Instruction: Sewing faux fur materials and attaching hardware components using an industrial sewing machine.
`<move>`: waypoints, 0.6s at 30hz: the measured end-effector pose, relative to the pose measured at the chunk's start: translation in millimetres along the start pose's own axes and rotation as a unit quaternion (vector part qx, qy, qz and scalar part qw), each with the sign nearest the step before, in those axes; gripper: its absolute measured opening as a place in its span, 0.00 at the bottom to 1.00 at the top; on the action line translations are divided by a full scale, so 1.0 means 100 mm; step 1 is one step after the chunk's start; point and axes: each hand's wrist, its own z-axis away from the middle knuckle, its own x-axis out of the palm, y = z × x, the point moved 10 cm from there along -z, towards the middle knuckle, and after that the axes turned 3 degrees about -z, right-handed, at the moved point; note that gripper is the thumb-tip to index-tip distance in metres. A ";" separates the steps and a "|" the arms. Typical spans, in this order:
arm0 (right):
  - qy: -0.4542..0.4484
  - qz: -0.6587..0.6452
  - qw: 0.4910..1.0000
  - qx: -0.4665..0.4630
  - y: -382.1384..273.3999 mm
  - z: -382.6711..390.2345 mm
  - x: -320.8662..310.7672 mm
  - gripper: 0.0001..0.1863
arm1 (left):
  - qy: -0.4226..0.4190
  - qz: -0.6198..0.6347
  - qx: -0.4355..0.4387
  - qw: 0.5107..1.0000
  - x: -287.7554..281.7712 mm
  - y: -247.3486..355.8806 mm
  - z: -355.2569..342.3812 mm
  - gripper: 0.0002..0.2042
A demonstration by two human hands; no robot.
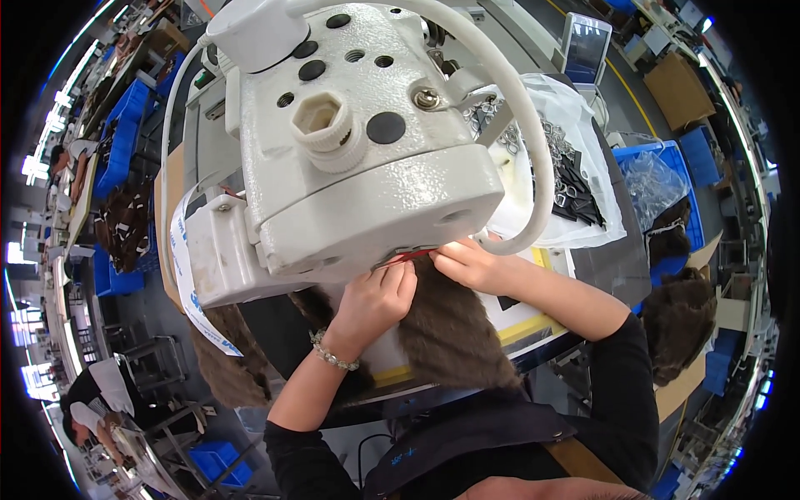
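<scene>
A large white sewing machine head [375, 200] fills the upper middle and hides the stitching spot beneath it. Just below its front edge, my left hand [377, 298] is closed, fingertips pinched at the upper end of a brown fur piece [450, 325]. My right hand [471, 263] pinches the same end from the right, its fingertips partly behind the machine. A thin red piece [410, 256] with a metal part shows between both sets of fingertips. The fur hangs over the yellow-edged table front toward me. A beaded bracelet [332, 353] circles my left wrist.
Right of the machine, white plastic sheeting [596, 208] bears metal rings and black straps [575, 187]. More brown fur [229, 354] hangs at the left. A blue crate [667, 158] with clear plastic stands at right, near a fur pile [679, 321]. A small screen [586, 46] stands behind.
</scene>
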 end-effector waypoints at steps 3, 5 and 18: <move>0.001 0.004 1.000 -0.001 0.00 0.00 0.00 0.08 | -0.003 0.006 -0.003 1.000 0.01 -0.01 0.00 0.07; 0.002 0.004 1.000 -0.002 0.00 0.00 0.00 0.08 | -0.002 0.003 -0.005 1.000 0.02 -0.01 0.01 0.07; -0.032 -0.028 0.989 0.143 0.21 0.00 0.00 0.10 | 0.023 0.075 -0.129 0.989 0.00 -0.31 0.07 0.09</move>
